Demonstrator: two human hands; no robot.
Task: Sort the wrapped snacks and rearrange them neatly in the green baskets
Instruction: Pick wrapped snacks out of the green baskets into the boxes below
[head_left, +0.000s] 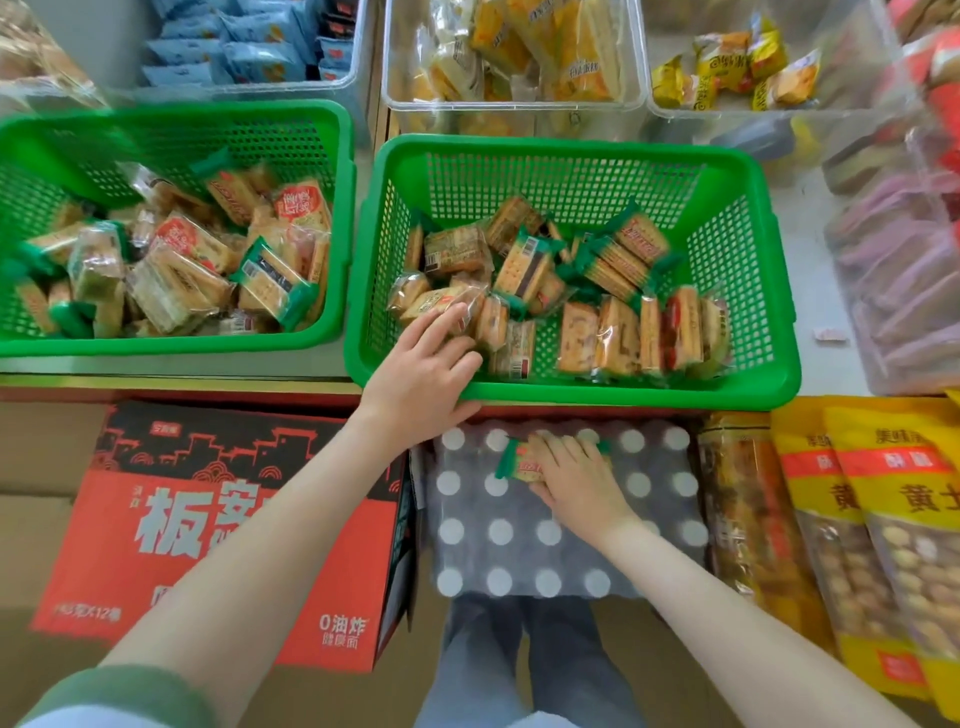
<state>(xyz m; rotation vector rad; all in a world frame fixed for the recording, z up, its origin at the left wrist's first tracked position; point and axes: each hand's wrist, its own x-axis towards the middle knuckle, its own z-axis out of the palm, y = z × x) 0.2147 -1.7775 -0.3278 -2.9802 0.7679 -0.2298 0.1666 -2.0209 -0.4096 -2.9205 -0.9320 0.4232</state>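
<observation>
While the left hand (422, 375), fingers relaxed, steadied packets (524, 270) at the green basket's (571, 149) seven o'clock, the right hand (577, 480) clasped a stray wrapped snack (519, 464) on the bottle pack (524, 553), probably for sorting.

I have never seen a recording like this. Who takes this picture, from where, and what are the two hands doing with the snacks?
There is no machine here. A person wears a camera on the head, so the single picture looks down over their own arms. On the counter stand two green baskets, the middle basket and the left basket, both holding wrapped snacks. The left hand reaches over the middle basket's near rim and rests on packets there. The right hand is lower and holds one green-ended packet on top of a wrapped pack of bottles. A red carton stands beside that pack.
</observation>
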